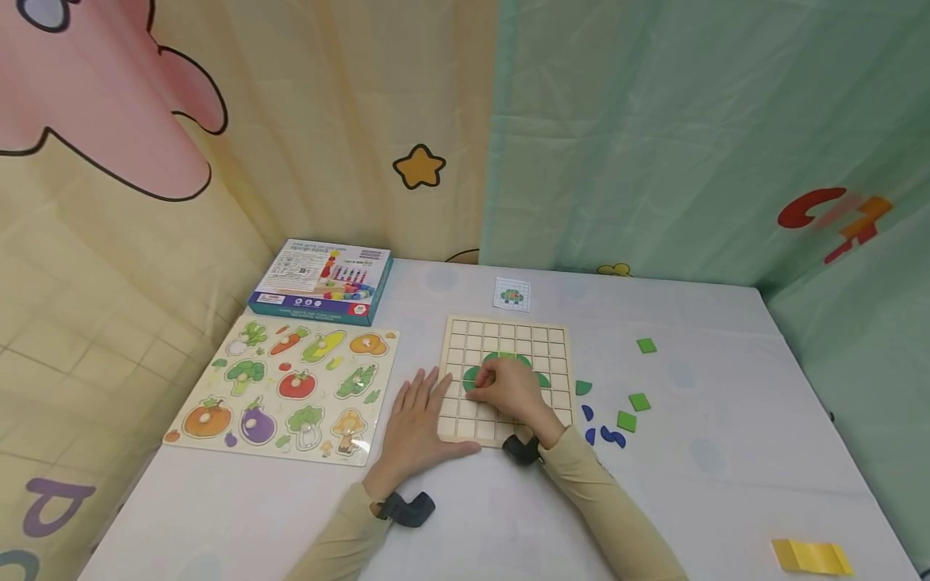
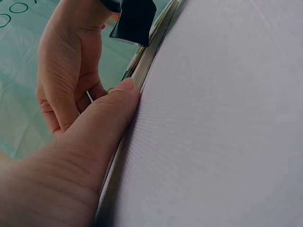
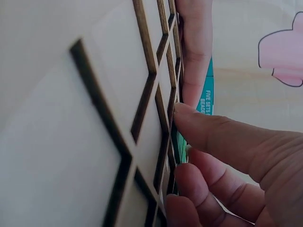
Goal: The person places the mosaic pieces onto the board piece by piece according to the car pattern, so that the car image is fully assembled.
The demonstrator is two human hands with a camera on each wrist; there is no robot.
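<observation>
A wooden grid board lies flat on the table, with several green pieces in its upper cells. My left hand rests at its lower left corner, fingers stretched along the left side and thumb against the near edge. Over the board's middle, my right hand has curled fingers. Its thumb and forefinger pinch a green rounded piece at the left of the green group, set low against the grid. The hand hides part of the pattern. Behind the board lies a small picture card with a green figure on a grid.
Right of the board lie a green quarter-circle, several blue half-rounds and green squares. A vegetable puzzle board lies at left, a boxed toy set behind it. Yellow folded paper lies near right. Curtains close off the back.
</observation>
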